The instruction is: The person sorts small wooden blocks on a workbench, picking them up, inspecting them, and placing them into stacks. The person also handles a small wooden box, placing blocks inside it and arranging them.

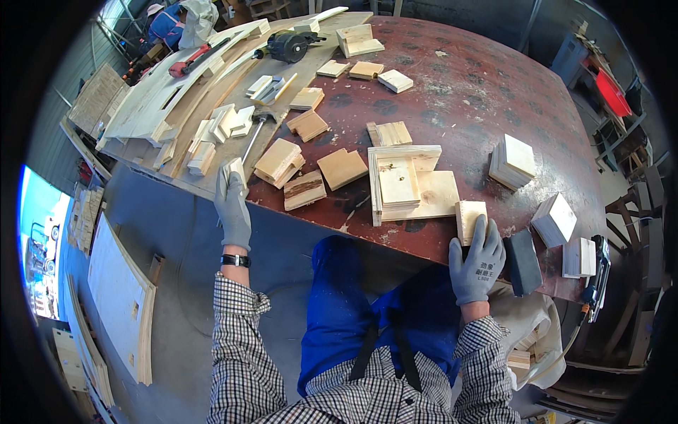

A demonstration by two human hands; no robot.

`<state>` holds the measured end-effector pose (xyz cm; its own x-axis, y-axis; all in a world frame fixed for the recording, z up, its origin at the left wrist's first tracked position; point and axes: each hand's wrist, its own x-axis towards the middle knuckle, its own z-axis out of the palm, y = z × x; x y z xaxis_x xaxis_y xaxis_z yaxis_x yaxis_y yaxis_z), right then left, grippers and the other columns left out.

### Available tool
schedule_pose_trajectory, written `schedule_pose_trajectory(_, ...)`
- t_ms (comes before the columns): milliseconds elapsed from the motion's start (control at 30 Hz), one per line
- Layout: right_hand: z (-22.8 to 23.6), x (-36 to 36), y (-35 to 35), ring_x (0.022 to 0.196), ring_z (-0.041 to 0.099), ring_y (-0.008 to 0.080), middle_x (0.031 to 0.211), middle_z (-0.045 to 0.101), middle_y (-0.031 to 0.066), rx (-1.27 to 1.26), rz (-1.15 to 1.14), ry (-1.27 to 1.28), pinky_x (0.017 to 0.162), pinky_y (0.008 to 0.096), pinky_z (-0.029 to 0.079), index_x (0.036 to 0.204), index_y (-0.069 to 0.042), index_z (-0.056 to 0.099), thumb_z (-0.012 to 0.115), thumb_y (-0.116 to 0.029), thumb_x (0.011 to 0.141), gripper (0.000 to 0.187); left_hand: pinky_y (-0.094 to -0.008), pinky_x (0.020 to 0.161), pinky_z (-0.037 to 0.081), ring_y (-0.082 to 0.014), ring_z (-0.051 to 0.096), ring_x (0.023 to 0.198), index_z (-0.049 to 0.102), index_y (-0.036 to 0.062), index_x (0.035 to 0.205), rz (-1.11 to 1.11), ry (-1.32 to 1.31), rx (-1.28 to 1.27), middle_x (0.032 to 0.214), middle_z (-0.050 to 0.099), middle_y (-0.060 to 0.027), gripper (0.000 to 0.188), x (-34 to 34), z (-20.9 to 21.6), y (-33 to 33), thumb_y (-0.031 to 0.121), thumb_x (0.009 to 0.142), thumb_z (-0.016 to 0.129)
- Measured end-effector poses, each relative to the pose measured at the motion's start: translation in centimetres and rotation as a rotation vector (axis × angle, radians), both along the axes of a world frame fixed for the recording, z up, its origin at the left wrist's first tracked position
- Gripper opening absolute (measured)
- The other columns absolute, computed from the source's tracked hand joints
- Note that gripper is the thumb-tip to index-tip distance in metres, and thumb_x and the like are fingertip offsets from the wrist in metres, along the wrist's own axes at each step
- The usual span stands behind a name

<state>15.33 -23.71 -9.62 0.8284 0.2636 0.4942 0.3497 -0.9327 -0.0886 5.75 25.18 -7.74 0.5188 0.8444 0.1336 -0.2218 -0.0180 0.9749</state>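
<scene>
Both of my hands wear grey work gloves. At the table's near left edge, my left hand [233,208] is closed around a small pale wood block [234,169]. My right hand [478,265] grips another small wood block [470,218] at the front edge, thumb on one side and fingers on the other. That block stands against the corner of an L-shaped wooden jig [439,192], in which a square wood piece [398,182] lies. Just right of my right hand is a dark grey block [523,261].
Several notched wood blocks [280,161] lie about the red tabletop [452,85], with stacked blocks [513,162] at right. A black power tool [288,46] and a hammer [256,141] lie on boards at left. An air gun [599,272] hangs at the right edge, above a white sack [544,325].
</scene>
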Motion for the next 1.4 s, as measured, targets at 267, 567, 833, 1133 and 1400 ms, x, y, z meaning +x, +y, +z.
schedule_pose_trajectory(267,0.0,-0.1,0.2,0.136,0.051,0.0444,0.153,0.049,0.0271,0.014,0.016,-0.011,0.113,0.0534,0.039,0.159,-0.002,0.043,0.064,-0.045,0.098,0.077,-0.0527,0.117,0.046,-0.0262,0.052,0.141,0.047,0.0073,0.155,-0.186,-0.278,-0.155,0.151,0.053,-0.0112,0.055,0.7,-0.9,4.0,0.032,0.109,0.064)
schedule_pose_trajectory(567,0.1,0.0,-0.1,0.135,0.052,0.0441,0.153,0.049,0.0274,-0.004,0.001,-0.009,0.112,0.0539,0.039,0.157,-0.002,0.045,0.065,-0.046,0.098,0.076,-0.0297,0.107,0.051,-0.0151,0.062,0.129,0.060,-0.0028,0.147,-0.232,0.139,0.459,0.147,0.064,-0.0121,0.050,8.0,3.5,2.3,0.021,0.105,0.070)
schedule_pose_trajectory(833,0.4,-0.2,0.2,0.135,0.051,0.0447,0.153,0.049,0.0279,0.012,0.014,0.006,0.112,0.0542,0.039,0.157,-0.002,0.045,0.066,-0.046,0.097,0.078,-0.0481,0.119,0.040,-0.0374,0.052,0.139,0.065,0.0076,0.144,-0.254,0.564,1.265,0.144,0.062,-0.0192,0.058,11.9,5.7,-0.5,0.042,0.098,0.074)
schedule_pose_trajectory(1133,0.3,-0.2,0.0,0.137,0.050,0.0452,0.155,0.047,0.0282,0.032,0.011,0.023,0.112,0.0556,0.038,0.158,-0.002,0.043,0.066,-0.048,0.097,0.080,-0.0533,0.123,0.036,-0.0463,0.039,0.150,0.028,-0.0029,0.164,-0.335,0.143,1.193,0.161,0.039,-0.0281,0.106,5.2,3.3,-17.7,0.052,0.090,0.081)
schedule_pose_trajectory(1400,5.5,-0.4,2.1,0.143,0.046,0.0451,0.156,0.048,0.0277,0.331,0.434,0.025,0.120,0.0534,0.032,0.159,0.007,0.038,0.064,-0.037,0.101,0.077,-0.0511,0.111,0.047,-0.0415,0.054,0.132,0.039,-0.0026,0.155,-0.214,0.285,1.059,0.143,0.055,-0.0216,0.103,7.6,-1.9,-22.9,0.042,0.080,0.093)
